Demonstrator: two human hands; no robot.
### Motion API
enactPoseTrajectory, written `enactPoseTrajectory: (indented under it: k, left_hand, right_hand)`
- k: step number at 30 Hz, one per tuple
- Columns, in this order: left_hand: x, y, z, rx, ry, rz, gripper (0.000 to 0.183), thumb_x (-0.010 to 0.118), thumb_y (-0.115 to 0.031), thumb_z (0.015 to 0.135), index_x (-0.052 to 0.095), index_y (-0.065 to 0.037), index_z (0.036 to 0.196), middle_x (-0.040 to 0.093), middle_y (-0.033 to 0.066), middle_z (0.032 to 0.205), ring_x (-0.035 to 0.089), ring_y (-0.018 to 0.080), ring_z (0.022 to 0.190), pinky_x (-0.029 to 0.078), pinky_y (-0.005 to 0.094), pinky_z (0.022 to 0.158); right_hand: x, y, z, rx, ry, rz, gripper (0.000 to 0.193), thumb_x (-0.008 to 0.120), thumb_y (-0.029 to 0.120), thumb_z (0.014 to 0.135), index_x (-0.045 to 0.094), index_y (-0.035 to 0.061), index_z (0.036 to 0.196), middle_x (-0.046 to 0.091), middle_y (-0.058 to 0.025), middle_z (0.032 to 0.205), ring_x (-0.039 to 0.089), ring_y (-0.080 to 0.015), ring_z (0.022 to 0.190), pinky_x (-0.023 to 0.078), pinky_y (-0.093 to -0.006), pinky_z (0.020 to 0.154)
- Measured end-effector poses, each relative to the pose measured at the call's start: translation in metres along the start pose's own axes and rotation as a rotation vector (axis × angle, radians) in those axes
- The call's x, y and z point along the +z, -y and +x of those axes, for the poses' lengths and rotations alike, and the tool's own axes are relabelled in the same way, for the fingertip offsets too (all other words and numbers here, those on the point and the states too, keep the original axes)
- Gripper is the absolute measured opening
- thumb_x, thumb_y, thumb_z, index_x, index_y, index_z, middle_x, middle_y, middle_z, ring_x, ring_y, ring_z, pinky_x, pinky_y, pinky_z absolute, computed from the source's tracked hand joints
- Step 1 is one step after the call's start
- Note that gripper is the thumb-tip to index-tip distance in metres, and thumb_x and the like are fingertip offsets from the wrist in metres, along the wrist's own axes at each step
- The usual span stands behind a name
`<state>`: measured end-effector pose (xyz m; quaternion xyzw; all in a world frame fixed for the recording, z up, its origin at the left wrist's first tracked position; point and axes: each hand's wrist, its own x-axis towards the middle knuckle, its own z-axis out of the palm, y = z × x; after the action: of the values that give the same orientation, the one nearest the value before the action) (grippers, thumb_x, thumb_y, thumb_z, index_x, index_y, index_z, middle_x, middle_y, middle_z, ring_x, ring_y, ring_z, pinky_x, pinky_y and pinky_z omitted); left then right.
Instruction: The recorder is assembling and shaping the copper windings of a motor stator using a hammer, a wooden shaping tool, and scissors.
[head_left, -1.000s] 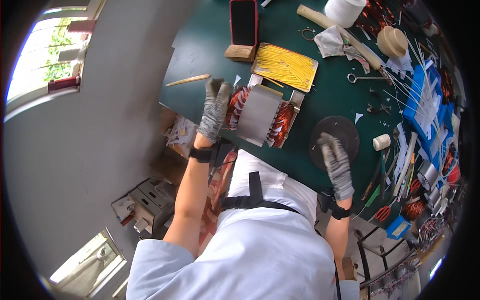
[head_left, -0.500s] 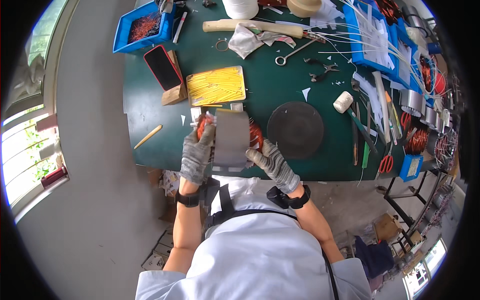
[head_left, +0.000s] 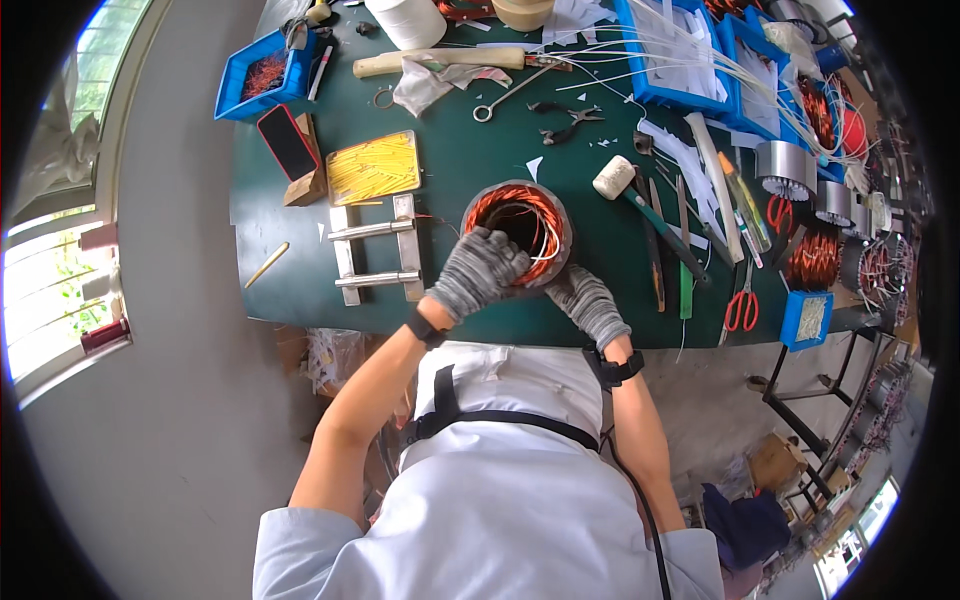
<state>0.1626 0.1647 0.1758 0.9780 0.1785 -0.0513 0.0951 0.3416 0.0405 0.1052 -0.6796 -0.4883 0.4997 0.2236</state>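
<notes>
A motor stator [head_left: 548, 218], a grey steel ring with orange-red copper windings and some white leads inside, stands with its open end facing up. My left hand [head_left: 476, 270], in a grey knit glove, has its fingers curled over the near left rim, tips inside the bore. Against the stator's outer wall at the near right lies my gloved right hand [head_left: 590, 306], its fingertips partly hidden. Left of the stator is a metal frame [head_left: 348, 262] with two round crossbars. The round dark disc seen earlier is hidden beneath the stator or my hands.
A tray [head_left: 418, 165] of yellow strips and a phone [head_left: 287, 143] on a wooden block sit at the left. To the right lie a white-headed mallet [head_left: 614, 178], red scissors [head_left: 742, 309] and several hand tools. Pliers [head_left: 568, 122] and blue bins [head_left: 670, 95] are farther back.
The stator has gone from lying sideways between both hands to standing upright farther right, over the disc's place. My left hand has moved onto its rim. The metal frame is uncovered. The view has shifted.
</notes>
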Motion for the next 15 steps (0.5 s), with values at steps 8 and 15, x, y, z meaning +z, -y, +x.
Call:
enactPoseTrajectory:
  k: [8,15]
  left_hand:
    - [-0.036,-0.044,-0.079,-0.572,-0.478,0.313,0.052,0.066,-0.016,0.068,0.048,-0.018,0.117,0.047,0.0038,0.109,0.048,0.0195,0.094,0.041,0.0325,0.079]
    - [0.067,-0.075,-0.037,-0.910,-0.790,-1.165,0.077,0.065,-0.004,0.069,0.023,-0.003,0.133,0.035,0.0145,0.122,0.036,0.0243,0.115,0.031,0.0330,0.100]
  right_hand:
    - [-0.058,-0.016,-0.042,-0.132,-0.187,-0.140,0.029,0.061,0.016,0.080,0.056,0.0020,0.105,0.062,-0.0149,0.095,0.060,-0.0315,0.086,0.049,-0.0366,0.077]
    - [-0.061,0.044,-0.010,-0.562,-0.341,0.020,0.041,0.053,0.011,0.085,0.043,0.0029,0.125,0.047,-0.0167,0.123,0.048,-0.0244,0.112,0.040,-0.0330,0.094]
